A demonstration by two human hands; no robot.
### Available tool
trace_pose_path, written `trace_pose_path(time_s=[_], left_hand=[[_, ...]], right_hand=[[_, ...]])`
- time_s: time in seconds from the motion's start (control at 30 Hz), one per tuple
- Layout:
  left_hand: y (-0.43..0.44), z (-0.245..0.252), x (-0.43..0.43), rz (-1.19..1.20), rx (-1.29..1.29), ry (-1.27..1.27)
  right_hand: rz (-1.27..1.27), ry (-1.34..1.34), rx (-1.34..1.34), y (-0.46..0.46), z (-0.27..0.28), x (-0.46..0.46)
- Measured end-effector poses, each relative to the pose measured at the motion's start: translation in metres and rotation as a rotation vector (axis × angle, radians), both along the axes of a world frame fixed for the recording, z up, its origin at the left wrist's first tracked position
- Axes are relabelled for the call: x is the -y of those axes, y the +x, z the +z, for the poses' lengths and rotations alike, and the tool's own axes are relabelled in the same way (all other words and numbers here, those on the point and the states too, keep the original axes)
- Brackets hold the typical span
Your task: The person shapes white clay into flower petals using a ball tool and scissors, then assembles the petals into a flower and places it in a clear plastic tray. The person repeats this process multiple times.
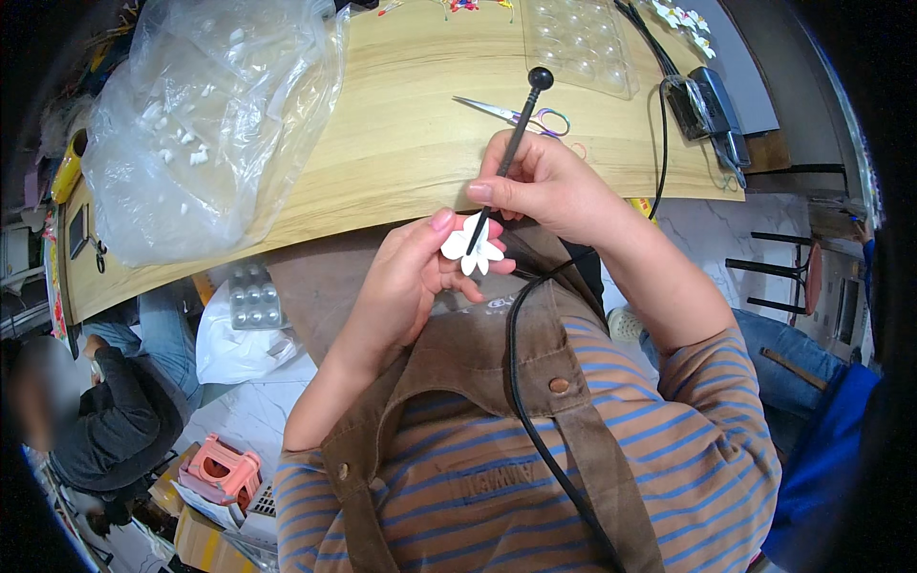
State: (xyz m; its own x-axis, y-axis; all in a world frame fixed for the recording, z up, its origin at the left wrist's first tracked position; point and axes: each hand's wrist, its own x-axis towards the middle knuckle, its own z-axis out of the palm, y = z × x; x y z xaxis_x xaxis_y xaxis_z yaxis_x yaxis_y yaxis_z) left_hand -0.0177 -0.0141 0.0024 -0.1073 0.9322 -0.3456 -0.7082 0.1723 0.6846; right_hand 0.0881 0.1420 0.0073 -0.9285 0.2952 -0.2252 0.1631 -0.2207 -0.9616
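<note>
A small white five-petalled flower (491, 252) rests on the fingers of my left hand (415, 265), its thumb beside one petal. My right hand (544, 183) grips a thin black modelling tool (517, 140) with a round ball at its upper end. The tool slants down, and its narrow tip lies over the middle of the flower. Just beyond my right hand, scissors (501, 111) with rainbow-tinted handles lie on the wooden table (401, 93). My right fingers partly hide the tool's shaft.
Clear plastic sheeting (215, 136) with white scraps covers the table's left part. A clear moulded tray (580, 43), a black power adapter (716, 107) and white flowers (684, 21) lie at the far right. A black cable (512, 358) crosses my apron. A person (114, 408) sits at left.
</note>
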Motion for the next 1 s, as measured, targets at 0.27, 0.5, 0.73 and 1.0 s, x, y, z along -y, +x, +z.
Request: trace_pose_path(time_s=[0.27,0.5,0.73,1.0], left_hand=[[-0.004,0.004,0.003,-0.051,-0.125,-0.016],[0.0,0.006,0.0,0.049,-0.149,-0.082],[0.006,-0.009,-0.005,0.206,-0.334,-0.003],[0.005,-0.012,-0.008,0.221,-0.274,-0.111]], right_hand=[[0.118,-0.046,0.016,0.007,0.011,-0.007],[-0.088,-0.302,-0.09,0.023,0.005,-0.014],[-0.277,-0.275,-0.105,0.039,-0.008,-0.01],[-0.278,-0.197,-0.216,0.04,-0.001,-0.003]])
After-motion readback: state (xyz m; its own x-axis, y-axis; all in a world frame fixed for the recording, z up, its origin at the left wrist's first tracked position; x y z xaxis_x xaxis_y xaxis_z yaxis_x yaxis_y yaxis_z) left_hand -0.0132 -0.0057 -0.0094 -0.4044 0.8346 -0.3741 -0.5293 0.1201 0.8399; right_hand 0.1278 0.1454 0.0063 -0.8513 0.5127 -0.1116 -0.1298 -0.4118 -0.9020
